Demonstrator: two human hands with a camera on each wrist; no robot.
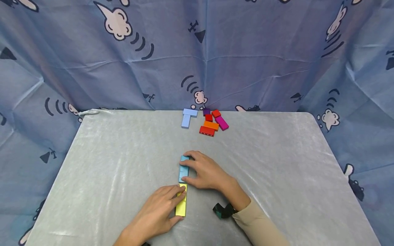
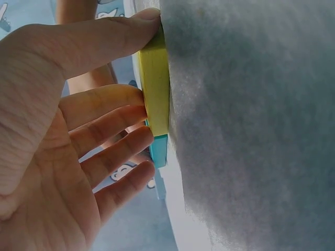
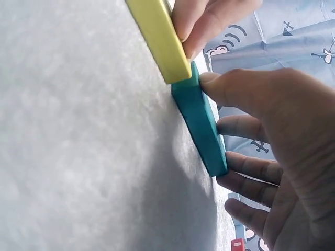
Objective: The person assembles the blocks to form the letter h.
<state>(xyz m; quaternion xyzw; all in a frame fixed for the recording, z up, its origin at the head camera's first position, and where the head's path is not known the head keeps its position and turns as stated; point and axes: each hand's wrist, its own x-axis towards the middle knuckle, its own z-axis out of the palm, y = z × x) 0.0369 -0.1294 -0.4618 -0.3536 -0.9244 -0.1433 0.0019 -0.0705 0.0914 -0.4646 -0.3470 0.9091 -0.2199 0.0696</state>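
A yellow block [image 1: 181, 207] lies lengthwise on the table, its long side pointing away from me. My left hand [image 1: 155, 212] holds it from the left, thumb at the near end and fingertips on its far part. In line beyond it lies a light blue block [image 1: 183, 172], which looks teal in the right wrist view. My right hand [image 1: 207, 171] holds this one from the right, with the thumb by its near end and fingers toward its far end. The two blocks meet end to end; whether they touch fully I cannot tell.
At the table's far edge, two pale blue blocks [image 1: 186, 121] form a T shape. Right of them sit a red block [image 1: 207, 131], an orange block [image 1: 211, 125], a magenta block [image 1: 221, 123], a purple block [image 1: 206, 111] and small red pieces. A patterned curtain [image 1: 246, 68] hangs behind.
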